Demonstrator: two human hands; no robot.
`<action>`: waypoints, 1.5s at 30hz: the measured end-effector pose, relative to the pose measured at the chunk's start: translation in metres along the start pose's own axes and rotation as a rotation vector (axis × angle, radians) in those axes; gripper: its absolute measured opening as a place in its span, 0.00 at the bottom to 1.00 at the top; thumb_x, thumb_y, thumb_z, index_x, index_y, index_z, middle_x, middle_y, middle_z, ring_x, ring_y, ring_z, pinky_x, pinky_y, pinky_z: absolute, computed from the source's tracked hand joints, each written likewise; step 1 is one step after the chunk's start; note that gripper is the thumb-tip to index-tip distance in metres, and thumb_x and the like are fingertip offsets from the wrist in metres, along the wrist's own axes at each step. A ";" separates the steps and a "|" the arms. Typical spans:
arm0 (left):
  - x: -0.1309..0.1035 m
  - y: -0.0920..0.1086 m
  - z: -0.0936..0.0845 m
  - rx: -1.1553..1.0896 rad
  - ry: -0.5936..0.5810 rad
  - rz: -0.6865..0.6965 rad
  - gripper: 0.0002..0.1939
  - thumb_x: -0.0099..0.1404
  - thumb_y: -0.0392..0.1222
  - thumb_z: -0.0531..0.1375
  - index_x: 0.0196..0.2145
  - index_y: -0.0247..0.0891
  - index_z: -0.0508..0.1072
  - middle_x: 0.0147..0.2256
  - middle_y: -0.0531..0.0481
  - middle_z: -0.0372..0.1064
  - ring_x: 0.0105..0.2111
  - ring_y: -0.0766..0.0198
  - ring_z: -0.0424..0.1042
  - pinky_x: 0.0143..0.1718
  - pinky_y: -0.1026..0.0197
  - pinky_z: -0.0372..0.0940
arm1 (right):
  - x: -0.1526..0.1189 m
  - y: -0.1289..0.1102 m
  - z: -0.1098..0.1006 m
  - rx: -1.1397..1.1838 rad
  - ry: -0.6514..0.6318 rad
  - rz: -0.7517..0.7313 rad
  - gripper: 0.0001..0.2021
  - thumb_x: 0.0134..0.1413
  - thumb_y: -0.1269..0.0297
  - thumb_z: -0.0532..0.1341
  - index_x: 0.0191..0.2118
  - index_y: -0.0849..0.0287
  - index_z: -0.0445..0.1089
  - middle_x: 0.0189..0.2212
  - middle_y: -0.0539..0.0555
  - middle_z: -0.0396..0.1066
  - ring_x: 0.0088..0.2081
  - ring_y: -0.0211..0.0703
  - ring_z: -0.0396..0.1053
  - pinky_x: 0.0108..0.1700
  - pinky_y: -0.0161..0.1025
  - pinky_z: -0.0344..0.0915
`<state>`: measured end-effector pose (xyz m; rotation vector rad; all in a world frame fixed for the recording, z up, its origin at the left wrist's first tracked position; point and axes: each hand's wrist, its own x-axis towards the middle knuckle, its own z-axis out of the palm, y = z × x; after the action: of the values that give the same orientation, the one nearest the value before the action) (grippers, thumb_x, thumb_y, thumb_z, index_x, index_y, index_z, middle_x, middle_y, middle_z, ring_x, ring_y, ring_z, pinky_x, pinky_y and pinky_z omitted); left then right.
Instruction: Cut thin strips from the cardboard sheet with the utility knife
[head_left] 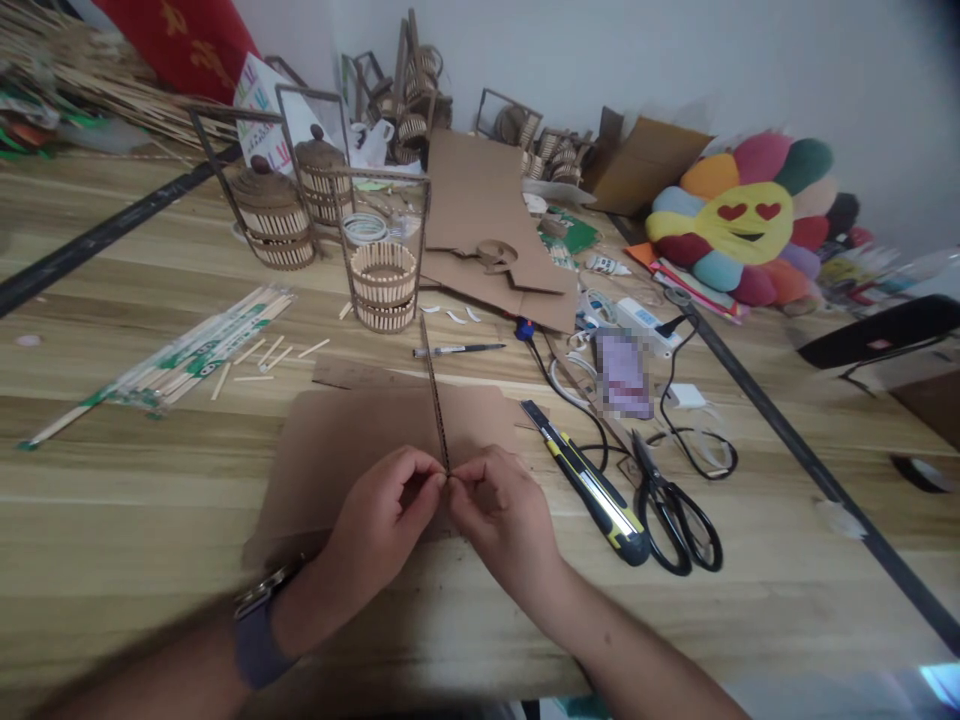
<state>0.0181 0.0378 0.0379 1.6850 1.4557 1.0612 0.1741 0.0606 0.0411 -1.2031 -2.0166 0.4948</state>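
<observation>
Between both thumbs and forefingers I pinch the near end of a thin cardboard strip [435,400], its corrugated edge facing up. My left hand [390,505] is closed on it from the left, and my right hand [506,515] from the right, fingertips touching. Under the hands lies a flat brown cardboard sheet [322,450]. The strip's far end reaches toward a small open basket [384,290] of wooden sticks with a tall square handle. A pen [465,349] lies just past the sheet. Right of my hands are a yellow and black utility knife [589,485] and black-handled scissors [675,515].
Wrapped stick bundles [195,350] and loose cut sticks [262,358] lie at left. Two lidded baskets [274,215] stand behind them. Large cardboard pieces [480,200], a power strip [649,325], black cables [600,430] and a flower cushion [742,215] occupy the back and right.
</observation>
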 end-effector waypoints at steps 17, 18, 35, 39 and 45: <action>0.004 -0.005 -0.012 0.253 -0.074 0.313 0.09 0.71 0.37 0.50 0.37 0.37 0.69 0.35 0.47 0.70 0.36 0.59 0.70 0.38 0.60 0.64 | 0.003 -0.003 -0.010 -0.113 0.035 -0.255 0.06 0.61 0.74 0.55 0.39 0.57 0.67 0.37 0.56 0.70 0.40 0.45 0.67 0.44 0.44 0.64; 0.004 -0.005 -0.012 0.302 -0.081 0.342 0.10 0.71 0.36 0.49 0.35 0.37 0.69 0.34 0.47 0.70 0.35 0.58 0.69 0.37 0.59 0.64 | 0.003 -0.004 -0.010 -0.126 0.023 -0.263 0.06 0.61 0.74 0.55 0.38 0.57 0.67 0.37 0.56 0.71 0.40 0.46 0.66 0.43 0.44 0.63; 0.004 -0.001 -0.014 0.394 -0.166 0.402 0.13 0.67 0.30 0.48 0.25 0.37 0.64 0.25 0.50 0.62 0.28 0.60 0.61 0.30 0.58 0.56 | 0.005 -0.003 -0.011 -0.046 -0.133 -0.312 0.06 0.60 0.73 0.54 0.35 0.58 0.66 0.34 0.56 0.68 0.38 0.46 0.65 0.42 0.43 0.64; 0.006 0.002 -0.015 0.250 -0.189 0.399 0.13 0.67 0.29 0.48 0.25 0.37 0.63 0.26 0.51 0.61 0.30 0.61 0.60 0.33 0.59 0.56 | 0.008 -0.001 -0.012 0.102 -0.188 -0.277 0.05 0.56 0.74 0.55 0.35 0.57 0.64 0.35 0.56 0.66 0.38 0.46 0.65 0.39 0.43 0.66; 0.009 0.004 -0.020 0.078 -0.274 0.358 0.13 0.65 0.29 0.48 0.24 0.38 0.60 0.26 0.52 0.60 0.31 0.63 0.60 0.34 0.61 0.57 | 0.011 0.002 -0.019 0.304 -0.270 -0.203 0.08 0.50 0.77 0.56 0.34 0.55 0.63 0.34 0.53 0.65 0.38 0.43 0.66 0.38 0.38 0.67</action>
<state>0.0023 0.0450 0.0521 2.1081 1.0574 0.9152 0.1856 0.0705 0.0570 -0.7711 -2.1618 0.8632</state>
